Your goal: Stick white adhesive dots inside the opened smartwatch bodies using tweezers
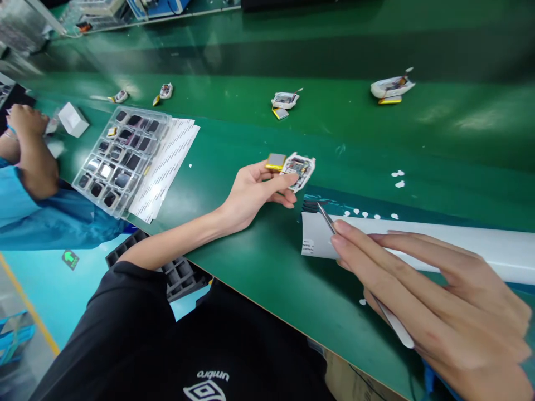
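Note:
My left hand (246, 195) pinches a small white device housing (308, 167) with its circuit board facing up, thumb across the board. Beside the housing, a yellow-edged battery (276, 162) rests near my fingers. In my right hand (430, 295) is a pair of metal tweezers (326, 219), gripped between thumb and fingers. Their tips are at several thin black strips (310, 206) along the left end of a white backing sheet (468, 238). Whether the tips hold a strip I cannot tell.
Several open housings with batteries, such as one white unit (390, 87), lie along the bench's far side. A clear compartment tray (121, 159) of dark parts stands left, beside printed paper (169, 167). Small white dots (400, 184) are scattered about. Another person's arm (35, 150) is far left.

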Motion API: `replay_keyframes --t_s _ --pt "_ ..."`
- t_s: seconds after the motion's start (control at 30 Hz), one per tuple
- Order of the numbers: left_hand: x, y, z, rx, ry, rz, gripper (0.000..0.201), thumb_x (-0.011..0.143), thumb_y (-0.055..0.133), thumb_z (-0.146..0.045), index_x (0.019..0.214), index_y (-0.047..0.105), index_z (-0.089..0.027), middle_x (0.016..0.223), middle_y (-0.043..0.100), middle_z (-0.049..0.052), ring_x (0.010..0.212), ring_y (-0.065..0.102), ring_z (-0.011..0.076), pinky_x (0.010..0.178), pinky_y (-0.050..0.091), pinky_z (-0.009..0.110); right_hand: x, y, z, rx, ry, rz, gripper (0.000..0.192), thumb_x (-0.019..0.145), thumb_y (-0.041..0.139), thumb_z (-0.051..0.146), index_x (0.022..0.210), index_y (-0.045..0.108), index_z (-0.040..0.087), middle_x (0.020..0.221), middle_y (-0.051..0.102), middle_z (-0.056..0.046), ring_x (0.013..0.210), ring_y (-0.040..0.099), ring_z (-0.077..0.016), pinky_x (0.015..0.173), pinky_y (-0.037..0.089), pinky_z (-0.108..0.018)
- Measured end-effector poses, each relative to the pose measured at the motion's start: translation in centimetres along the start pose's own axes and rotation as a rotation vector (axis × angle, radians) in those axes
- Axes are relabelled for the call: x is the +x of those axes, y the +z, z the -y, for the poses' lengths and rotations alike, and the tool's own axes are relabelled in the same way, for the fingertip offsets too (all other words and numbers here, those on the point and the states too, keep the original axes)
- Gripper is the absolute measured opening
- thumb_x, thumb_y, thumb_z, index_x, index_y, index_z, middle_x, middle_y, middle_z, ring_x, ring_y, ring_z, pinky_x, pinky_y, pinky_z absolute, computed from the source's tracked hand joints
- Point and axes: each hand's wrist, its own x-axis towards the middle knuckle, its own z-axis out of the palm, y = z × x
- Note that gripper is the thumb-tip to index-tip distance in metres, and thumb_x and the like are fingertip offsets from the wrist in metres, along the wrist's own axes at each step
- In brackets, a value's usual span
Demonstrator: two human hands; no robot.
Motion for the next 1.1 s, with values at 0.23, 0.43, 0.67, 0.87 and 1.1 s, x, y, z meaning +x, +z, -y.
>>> replay_keyframes --t_s 0.23,0.43,0.67,0.87,1.1 --pt "-1.0 0.4 -0.3 -0.009 -0.040 -0.014 0.031 0.084 0.075 -0.017 0.073 0.046 -0.020 0.067 0.070 -0.005 0.065 0.078 0.0122 0.065 0.066 0.021 0.7 -0.6 0.7 -0.140 -0.105 0.139 0.076 0.099 0.060 0.005 0.167 0.036 0.026 0.131 0.076 0.000 0.107 0.078 -0.0253 0.094 0.063 -0.043" --pt "-1.7 0.9 0.2 -0.034 -0.065 0.042 0.039 0.075 0.087 -0.025 0.070 0.048 -0.019 0.068 0.073 -0.004 0.059 0.075 0.0111 0.058 0.064 0.020 0.7 0.1 0.7 -0.105 -0.073 0.113 0.079 0.099 0.063 0.008 0.168 0.034 0.034 0.128 0.075 0.004 0.100 0.080 -0.0246 0.086 0.064 -0.042" --pt "-1.7 1.0 0.5 -0.024 -0.086 0.002 0.040 0.070 0.089 -0.025 0.068 0.050 -0.019 0.067 0.072 -0.003 0.059 0.071 0.0102 0.059 0.065 0.024 1.2 0.5 1.2 -0.096 -0.077 0.112 0.074 0.101 0.059 0.010 0.167 0.036 0.035 0.125 0.075 0.005 0.094 0.081 -0.0215 0.079 0.063 -0.039" --pt "-1.9 1.2 0.9 -0.013 -0.082 -0.005 0.039 0.072 0.090 -0.023 0.068 0.051 -0.018 0.070 0.071 -0.004 0.061 0.070 0.0098 0.061 0.066 0.024 1.0 1.3 1.1 -0.061 -0.077 0.056 0.075 0.100 0.062 0.009 0.166 0.039 0.035 0.118 0.078 0.005 0.083 0.080 -0.0200 0.069 0.061 -0.037" --pt "-2.0 1.7 1.2 0.025 0.028 -0.043 0.030 0.089 0.073 -0.012 0.117 0.066 -0.021 0.074 0.070 -0.006 0.067 0.076 0.0124 0.066 0.069 0.024 0.5 0.8 1.3 -0.100 -0.077 0.107 0.077 0.097 0.064 0.005 0.167 0.037 0.026 0.126 0.077 0.002 0.098 0.079 -0.0216 0.080 0.064 -0.034"
